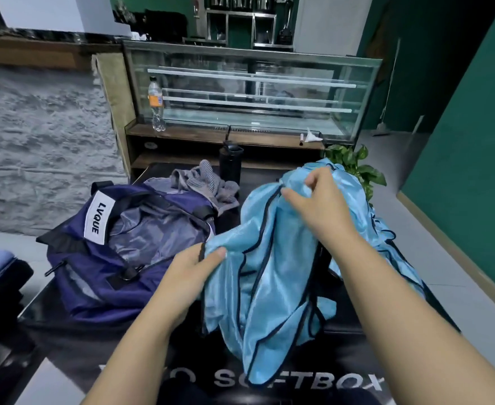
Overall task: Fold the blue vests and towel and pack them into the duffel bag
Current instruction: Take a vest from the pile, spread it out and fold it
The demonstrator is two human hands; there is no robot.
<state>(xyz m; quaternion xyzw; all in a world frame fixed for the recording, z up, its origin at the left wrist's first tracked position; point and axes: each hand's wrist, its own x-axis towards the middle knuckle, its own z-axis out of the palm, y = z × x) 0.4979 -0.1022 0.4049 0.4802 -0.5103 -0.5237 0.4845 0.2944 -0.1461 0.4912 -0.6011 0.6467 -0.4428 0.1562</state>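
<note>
Sorting out the first vest, right of the open duffel bag (123, 252).

Left hand (193, 267) pinches the blue vest (269, 258) hem; right hand (319, 197) grips its top. Next, probably: spread flat, then fold. Grey towel (208, 179) lies behind the bag.

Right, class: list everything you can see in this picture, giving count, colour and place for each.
vests: a bunch, count unclear, light blue with dark trim, right of table
duffel bag: one, navy, open, left of vests
towel: one, grey striped, crumpled behind bag
dark bottle: one, black, behind towel
clear bottle: one, orange label, on wooden shelf
glass case: one, behind shelf
plant: one, green, far right
left hand: grips vests' near edge
right hand: pinches vests' top
</note>
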